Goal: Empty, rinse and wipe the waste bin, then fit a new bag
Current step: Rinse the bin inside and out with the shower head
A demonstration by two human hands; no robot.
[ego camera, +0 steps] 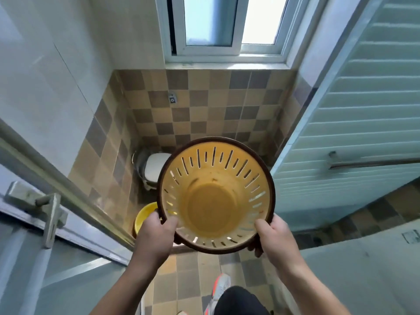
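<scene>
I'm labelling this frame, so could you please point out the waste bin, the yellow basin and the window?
waste bin (210,203): head view, inside of its base.
yellow basin (145,214): head view, visible rim on the floor.
window (209,19): head view, left pane.

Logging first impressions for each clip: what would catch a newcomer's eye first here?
The yellow slotted waste bin with its dark rim fills the centre, tipped so its empty inside faces the camera, with no bag in it. The left hand and right hand hold its near rim, thumbs inside. Beyond it lie checkered brown tiles under a bright window, and a yellow basin sits on the floor at lower left.
</scene>
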